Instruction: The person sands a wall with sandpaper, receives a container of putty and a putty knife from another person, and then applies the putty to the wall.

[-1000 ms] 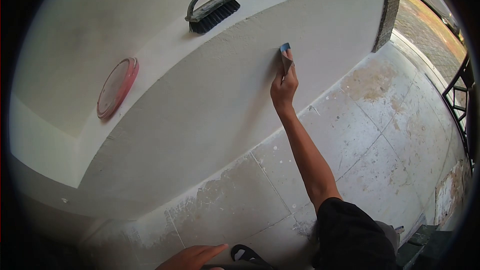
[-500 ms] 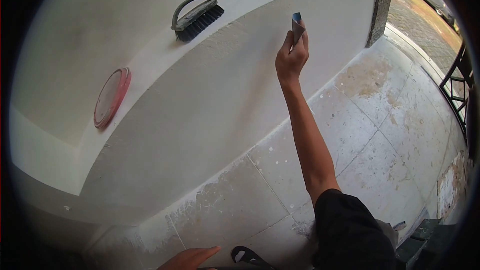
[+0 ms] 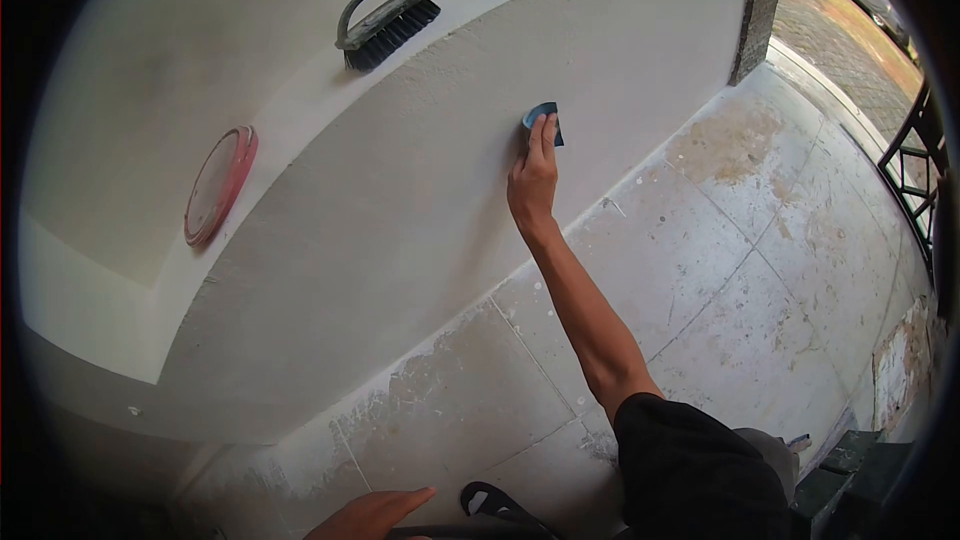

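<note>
Head view, near to far. At btm edge we see our left hand (image 3: 372, 517), fingers flat and together, empty, resting low next to a black sandal (image 3: 495, 505) on the tiled floor (image 3: 760, 270). Floor tiles carry white plaster stains and specks. Our black sleeve (image 3: 690, 470) sits at btm right; the bare right arm extends from it up and fwd to the wall.

Our right hand (image 3: 533, 180) lies fingers-up against the white plastered face of a low wall (image 3: 400, 200). Fingers press a folded piece of blue sandpaper (image 3: 543, 121) flat to the plaster, approx. mid-height of the wall face, so the hand is closed on the sheet. Sandpaper contacts the wall; only its upper part shows past the fingertips.

On the wall's top ledge, well apart from the hand: a black scrubbing brush w/ handle (image 3: 382, 23), bristles down, and further left a round red lid (image 3: 220, 185). Far right: dark pillar (image 3: 757, 10), black metal railing (image 3: 915, 175), paved area beyond.
</note>
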A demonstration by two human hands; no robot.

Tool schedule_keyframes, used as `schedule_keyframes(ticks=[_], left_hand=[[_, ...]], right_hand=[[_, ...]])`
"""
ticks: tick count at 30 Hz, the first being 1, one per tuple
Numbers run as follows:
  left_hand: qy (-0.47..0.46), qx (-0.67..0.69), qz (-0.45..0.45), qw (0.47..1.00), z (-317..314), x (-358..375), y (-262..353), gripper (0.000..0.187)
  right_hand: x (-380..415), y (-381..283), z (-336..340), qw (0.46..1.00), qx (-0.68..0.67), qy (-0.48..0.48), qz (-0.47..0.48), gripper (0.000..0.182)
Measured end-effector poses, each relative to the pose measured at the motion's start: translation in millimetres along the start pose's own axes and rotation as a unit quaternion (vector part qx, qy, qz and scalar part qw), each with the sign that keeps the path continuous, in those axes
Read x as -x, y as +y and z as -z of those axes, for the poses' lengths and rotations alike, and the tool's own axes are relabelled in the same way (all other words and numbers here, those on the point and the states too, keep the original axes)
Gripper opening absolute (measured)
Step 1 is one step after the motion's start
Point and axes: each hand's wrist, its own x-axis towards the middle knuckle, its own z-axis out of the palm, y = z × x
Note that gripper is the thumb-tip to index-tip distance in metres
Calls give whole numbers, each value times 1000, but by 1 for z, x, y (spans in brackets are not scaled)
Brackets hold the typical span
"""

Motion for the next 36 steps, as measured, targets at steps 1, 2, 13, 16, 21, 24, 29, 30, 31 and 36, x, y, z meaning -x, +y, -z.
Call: schedule_keyframes(ticks=[1, 2, 13, 16, 21, 24, 29, 30, 31, 36], left_hand=[[7, -4, -8, 1000, 0, 0, -1, 56], [14, -7, -15, 1000, -1, 1, -1, 56], [8, 3, -4, 1000, 5, 2, 13, 57], [0, 10, 4, 1000, 6, 1, 14, 57], [-10, 5, -9, 1000, 10, -1, 20, 57], [-18, 15, 23, 999, 14, 1, 27, 57], [-21, 6, 16, 1000, 10, 3, 19, 56], [-21, 7, 15, 1000, 10, 4, 18, 56], [-16, 7, 11, 1000, 9, 5, 18, 56], [-5, 15, -3, 1000, 9, 8, 18, 55]], right_hand=[[6, -6, 4, 998, -1, -36, 46, 46], [9, -7, 8, 994, -1, -55, 95, 46], [50, 71, 12, 921, -33, -122, -369, 39], [49, 62, 10, 926, -23, -130, -354, 42], [53, 27, 14, 961, -92, -94, -243, 40], [61, 21, 12, 980, -61, -87, -168, 43], [63, 17, 14, 988, -59, -67, -125, 43], [64, 17, 14, 988, -58, -66, -125, 43], [63, 17, 14, 988, -56, -66, -125, 42], [63, 17, 15, 987, -51, -75, -131, 43]])
